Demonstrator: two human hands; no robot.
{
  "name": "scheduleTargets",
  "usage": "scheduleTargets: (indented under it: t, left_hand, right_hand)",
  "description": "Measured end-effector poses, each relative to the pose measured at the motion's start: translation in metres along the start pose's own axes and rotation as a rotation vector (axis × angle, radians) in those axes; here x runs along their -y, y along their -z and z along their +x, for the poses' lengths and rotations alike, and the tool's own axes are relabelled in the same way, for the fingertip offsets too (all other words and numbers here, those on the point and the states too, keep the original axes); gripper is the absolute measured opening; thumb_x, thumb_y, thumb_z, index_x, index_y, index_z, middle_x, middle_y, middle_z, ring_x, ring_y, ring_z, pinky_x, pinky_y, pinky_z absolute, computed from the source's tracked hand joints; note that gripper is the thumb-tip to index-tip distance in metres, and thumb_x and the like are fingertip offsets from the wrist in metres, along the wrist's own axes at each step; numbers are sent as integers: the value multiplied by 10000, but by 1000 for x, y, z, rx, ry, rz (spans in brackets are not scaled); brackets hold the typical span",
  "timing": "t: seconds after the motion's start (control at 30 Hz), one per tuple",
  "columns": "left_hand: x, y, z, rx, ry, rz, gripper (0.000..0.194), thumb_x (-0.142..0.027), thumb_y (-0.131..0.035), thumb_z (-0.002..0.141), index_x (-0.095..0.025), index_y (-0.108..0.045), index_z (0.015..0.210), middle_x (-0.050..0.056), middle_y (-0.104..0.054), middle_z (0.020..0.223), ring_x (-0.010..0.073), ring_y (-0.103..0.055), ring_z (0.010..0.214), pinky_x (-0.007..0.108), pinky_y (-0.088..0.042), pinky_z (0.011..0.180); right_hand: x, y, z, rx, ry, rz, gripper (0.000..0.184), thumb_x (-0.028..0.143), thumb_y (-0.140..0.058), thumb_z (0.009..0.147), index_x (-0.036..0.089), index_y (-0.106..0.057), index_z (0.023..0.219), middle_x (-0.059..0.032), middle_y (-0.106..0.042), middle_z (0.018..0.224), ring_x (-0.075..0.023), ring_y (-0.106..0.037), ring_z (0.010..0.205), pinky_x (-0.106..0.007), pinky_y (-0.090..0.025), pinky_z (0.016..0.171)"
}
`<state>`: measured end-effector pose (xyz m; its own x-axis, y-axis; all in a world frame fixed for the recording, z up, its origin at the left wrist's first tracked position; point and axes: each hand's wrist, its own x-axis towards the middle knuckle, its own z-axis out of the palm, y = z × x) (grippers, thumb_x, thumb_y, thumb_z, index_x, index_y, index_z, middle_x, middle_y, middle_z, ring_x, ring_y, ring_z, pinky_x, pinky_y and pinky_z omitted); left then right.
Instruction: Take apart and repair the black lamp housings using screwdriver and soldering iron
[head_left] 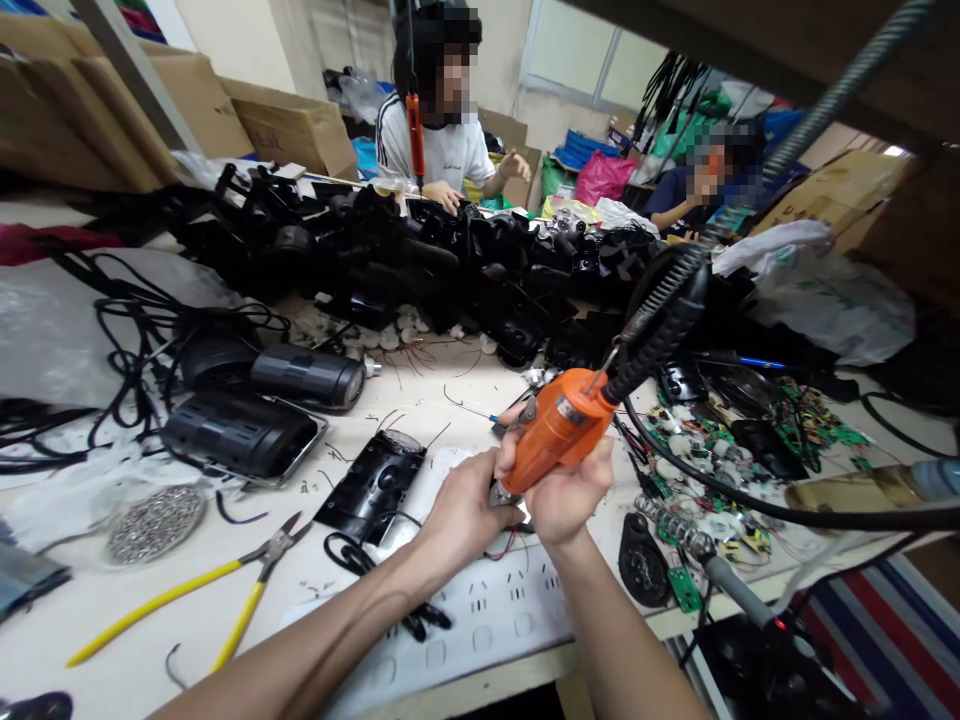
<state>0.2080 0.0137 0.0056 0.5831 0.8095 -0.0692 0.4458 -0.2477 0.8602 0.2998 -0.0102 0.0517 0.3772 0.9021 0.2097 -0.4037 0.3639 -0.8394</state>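
My right hand (568, 498) is wrapped around an orange electric screwdriver (556, 432), which hangs from a coiled spring and cable at upper right. Its tip points down toward my left hand (471, 497). My left fingers are closed around a small part below the screwdriver; the hands hide most of it. Thin red wires show beneath. Left of my hands lies a black housing half (373, 487). Under my wrists is a white power strip (517, 597). Yellow-handled cutting pliers (271, 552) lie opened on the table at left.
A round heap of screws (155, 525) sits at left, near black cylindrical housings (240, 437). Black parts (420, 250) are piled across the back. Circuit boards (814, 425) and a soldering iron (739, 590) are at right. Two people sit beyond the pile.
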Motion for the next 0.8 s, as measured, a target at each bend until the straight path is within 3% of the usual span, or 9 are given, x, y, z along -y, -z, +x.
scheduleTargets:
  t: [0.23,0.4,0.6,0.8]
  left_hand:
    - [4,-1,1,22,-45,51,183,-99,-663,679,-166,-638,848,47,-660,914,233,-620,873,305,-437,756]
    - [2,-1,2,39,6,92,191,-78,-641,688,-157,-619,861,54,-661,883,230,-619,823,304,-437,712]
    - [5,-4,3,30,-30,111,194,-112,-673,709,-157,-632,893,75,-677,954,253,-630,913,324,-452,775]
    - [5,-3,3,22,-30,115,186,-102,-683,700,-158,-651,875,63,-678,935,242,-635,885,321,-461,764]
  right_hand:
    - [4,0,0,-9,28,-40,718,843,-408,719,179,-661,829,15,-507,462,-175,-532,437,-283,-447,407]
    - [3,-3,4,13,12,-49,770,884,-355,724,173,-646,773,23,-463,429,-168,-522,423,-268,-432,387]
    - [1,-1,10,10,3,-39,776,933,-351,667,197,-595,672,38,-432,403,-162,-503,390,-272,-429,377]
    - [8,-1,6,35,-19,-56,778,906,-355,696,181,-633,744,42,-429,386,-149,-467,363,-268,-417,380]
